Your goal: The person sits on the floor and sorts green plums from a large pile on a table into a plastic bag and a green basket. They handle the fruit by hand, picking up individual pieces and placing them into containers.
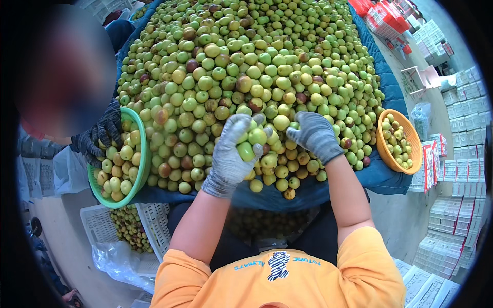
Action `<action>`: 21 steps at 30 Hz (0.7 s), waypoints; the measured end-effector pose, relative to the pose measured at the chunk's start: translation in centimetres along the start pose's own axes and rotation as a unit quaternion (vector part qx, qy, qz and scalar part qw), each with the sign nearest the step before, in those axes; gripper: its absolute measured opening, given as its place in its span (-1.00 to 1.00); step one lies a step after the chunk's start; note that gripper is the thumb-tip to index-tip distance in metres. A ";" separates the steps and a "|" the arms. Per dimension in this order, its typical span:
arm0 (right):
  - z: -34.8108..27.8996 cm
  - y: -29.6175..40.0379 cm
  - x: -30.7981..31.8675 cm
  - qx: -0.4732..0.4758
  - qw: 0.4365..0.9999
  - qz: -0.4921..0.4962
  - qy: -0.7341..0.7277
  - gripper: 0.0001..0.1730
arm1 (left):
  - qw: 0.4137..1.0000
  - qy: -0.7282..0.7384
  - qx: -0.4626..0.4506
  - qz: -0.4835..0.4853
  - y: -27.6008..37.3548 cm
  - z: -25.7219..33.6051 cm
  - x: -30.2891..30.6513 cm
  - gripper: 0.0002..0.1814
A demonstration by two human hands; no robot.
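Note:
Green and reddish-brown jujube-like fruits (246,61) lie in a large heap on blue padded cloth (385,84). Over the heap's near edge, my left hand (235,150), in a grey knit glove, is closed around several green fruits (246,151). Just to its right, my right hand (314,134), gloved alike, is at the heap with a small green fruit (294,125) between thumb and fingers; its fingertips are partly hidden. A green plastic basket (143,169) of fruit stands left of my hands, and an orange plastic basket (414,144) with fruit stands at the heap's right edge.
A co-worker's dark-gloved hand (102,133) reaches into the green basket. Below it stands a white plastic crate (154,227) with fruit and a clear plastic bag (115,261). Stacked white crates (443,227) and a pink chair (425,79) are on the right.

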State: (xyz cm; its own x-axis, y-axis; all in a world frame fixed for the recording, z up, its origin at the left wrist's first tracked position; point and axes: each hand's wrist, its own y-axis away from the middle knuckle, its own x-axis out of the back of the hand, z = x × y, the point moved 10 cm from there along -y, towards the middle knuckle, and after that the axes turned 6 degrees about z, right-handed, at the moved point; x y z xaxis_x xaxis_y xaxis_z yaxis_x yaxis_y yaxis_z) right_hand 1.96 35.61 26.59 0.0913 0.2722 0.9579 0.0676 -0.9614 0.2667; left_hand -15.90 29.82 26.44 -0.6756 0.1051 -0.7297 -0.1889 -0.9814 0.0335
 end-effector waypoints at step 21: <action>-5.7 8.9 5.2 0.252 0.825 0.248 -0.441 -0.41 | 0.986 0.008 0.168 -0.013 2.4 -4.3 -3.2 -0.50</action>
State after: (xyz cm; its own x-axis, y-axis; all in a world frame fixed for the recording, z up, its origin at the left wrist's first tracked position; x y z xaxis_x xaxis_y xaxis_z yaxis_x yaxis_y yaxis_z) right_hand -2.62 28.23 34.59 0.9038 -0.0119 0.4279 0.1895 -0.8852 -0.4249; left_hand -11.11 26.45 25.91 -0.6566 0.1252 -0.7438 -0.4332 -0.8698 0.2360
